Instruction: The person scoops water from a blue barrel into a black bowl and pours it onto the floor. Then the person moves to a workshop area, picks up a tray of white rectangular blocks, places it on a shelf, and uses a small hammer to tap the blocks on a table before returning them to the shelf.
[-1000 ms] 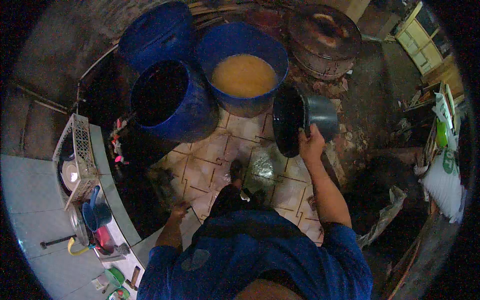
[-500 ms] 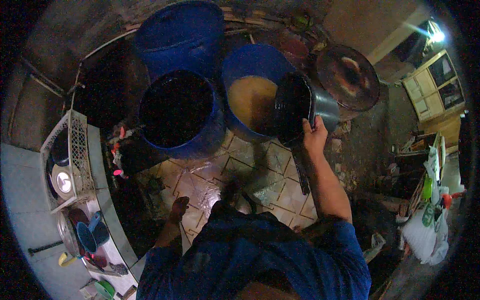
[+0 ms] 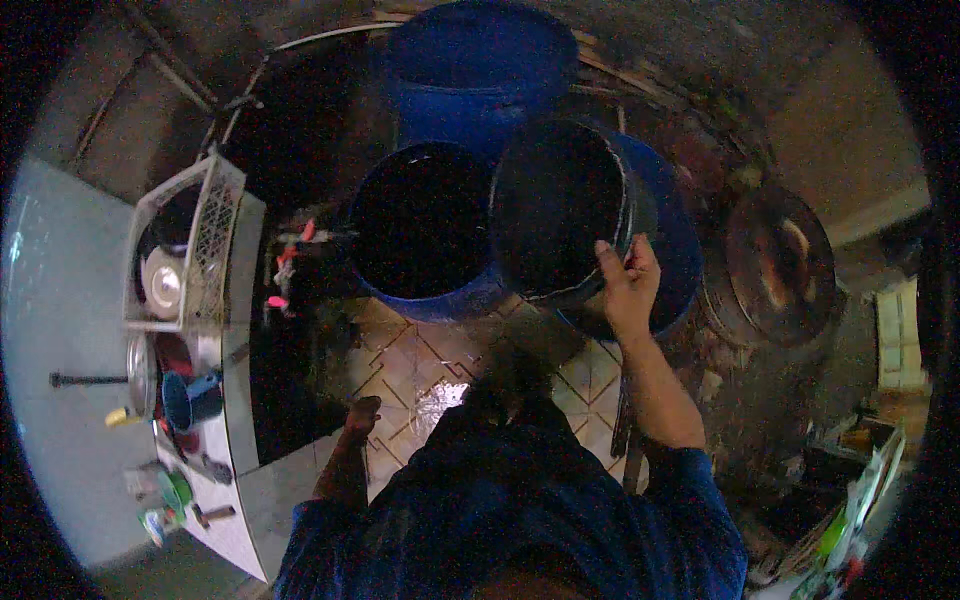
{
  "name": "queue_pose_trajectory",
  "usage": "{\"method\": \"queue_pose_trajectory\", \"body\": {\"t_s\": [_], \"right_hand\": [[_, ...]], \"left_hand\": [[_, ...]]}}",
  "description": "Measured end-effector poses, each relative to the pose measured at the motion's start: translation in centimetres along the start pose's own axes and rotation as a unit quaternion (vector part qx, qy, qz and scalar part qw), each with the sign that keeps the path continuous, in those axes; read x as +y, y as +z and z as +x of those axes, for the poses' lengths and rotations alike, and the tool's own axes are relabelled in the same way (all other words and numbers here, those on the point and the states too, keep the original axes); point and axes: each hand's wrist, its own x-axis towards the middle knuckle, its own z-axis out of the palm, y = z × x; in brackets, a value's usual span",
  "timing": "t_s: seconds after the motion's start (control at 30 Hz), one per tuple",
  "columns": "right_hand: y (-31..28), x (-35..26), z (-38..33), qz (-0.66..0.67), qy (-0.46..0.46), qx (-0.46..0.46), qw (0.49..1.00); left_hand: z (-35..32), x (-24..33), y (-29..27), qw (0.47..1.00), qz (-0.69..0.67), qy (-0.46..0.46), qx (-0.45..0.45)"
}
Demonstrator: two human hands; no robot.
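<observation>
My right hand (image 3: 630, 285) grips the near right rim of a black bucket (image 3: 560, 205), thumb toward the inside. The bucket is tilted, and its dark mouth faces up and to the left; I cannot make out any contents. It hangs in front of the right blue barrel (image 3: 680, 235), hiding most of that barrel's opening. The bucket's left side reaches the rim of the left blue barrel (image 3: 445, 306), whose inside looks black. Low beside my body, my left hand (image 3: 362, 413) hangs loosely open in dim light, with nothing visible in it.
Behind stands another blue barrel (image 3: 480, 100). A rusty round lid (image 3: 780, 265) is at the right. On the left, a counter (image 3: 215, 440) carries a white dish rack (image 3: 215, 240), a blue mug (image 3: 190, 400) and a green item. Patterned tiles (image 3: 400, 350) cover the floor.
The bucket, still in my right hand, has moved left from the right barrel's far side to the left barrel's rim. My view has turned, shifting the surroundings rightward. My left hand stays low.
</observation>
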Motion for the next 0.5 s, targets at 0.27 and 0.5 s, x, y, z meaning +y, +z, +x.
{"method": "queue_pose_trajectory", "body": {"t_s": [0.27, 0.5], "right_hand": [[13.1, 1.5, 4.7, -0.086, -0.218, -0.229, 0.945], [23.5, 7.4, 3.5, -0.235, -0.315, -0.357, 0.847]], "left_hand": [[-8.5, 13.6, 5.4, 0.862, -0.283, -0.36, 0.218], [-20.6, 12.5, 16.1, 0.707, -0.478, -0.431, 0.293]]}}
